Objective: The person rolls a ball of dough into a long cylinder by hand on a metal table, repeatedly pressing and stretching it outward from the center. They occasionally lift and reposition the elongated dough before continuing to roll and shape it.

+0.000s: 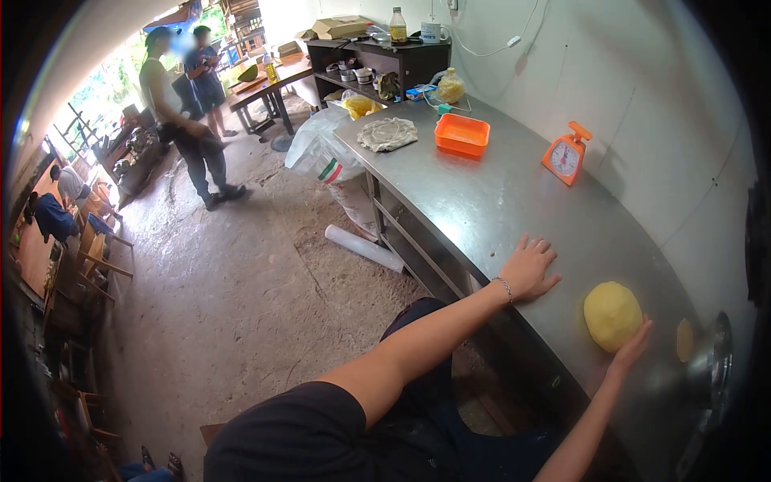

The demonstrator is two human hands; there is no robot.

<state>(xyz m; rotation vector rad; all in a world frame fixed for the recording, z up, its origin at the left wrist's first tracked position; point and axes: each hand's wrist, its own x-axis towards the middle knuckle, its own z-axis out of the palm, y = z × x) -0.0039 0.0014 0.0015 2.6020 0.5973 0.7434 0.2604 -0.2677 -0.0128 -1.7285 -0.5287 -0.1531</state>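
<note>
A round ball of yellow dough (612,316) rests on the steel table (498,193). My right hand (633,345) touches the dough's near right side, its fingers stretched along the edge. To the left of the dough, my left hand (530,269) lies flat on the tabletop with its fingers spread and nothing in it; a bracelet circles that wrist. Farther back on the table stand an orange kitchen scale (566,154) and an orange plastic tray (463,135).
A crumpled cloth (388,134) and a tied yellow bag (450,87) lie at the table's far end. Metal bowls (711,361) stand at the right. A white roll (364,247) is on the floor beside the table. Several people (193,120) are across the room.
</note>
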